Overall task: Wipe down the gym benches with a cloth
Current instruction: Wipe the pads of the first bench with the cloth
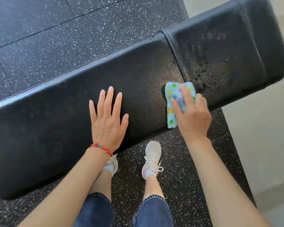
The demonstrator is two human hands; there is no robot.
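bench (72, 112): black padded vinyl, faint sheen, fine grain
cloth (174, 99): soft terry, pale blue, coloured print
floor (47, 30): black speckled rubber, matt
bracelet (102, 147): red beads

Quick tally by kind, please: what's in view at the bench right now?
Bench pads: 2, long pad, short pad
Cloths: 1, cloth
Hands: 2, left hand, right hand
Shoes: 2, left, right
Bracelets: 1, bracelet
Total: 8

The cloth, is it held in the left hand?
No, the right hand presses the cloth on the bench; the left hand lies flat, empty.
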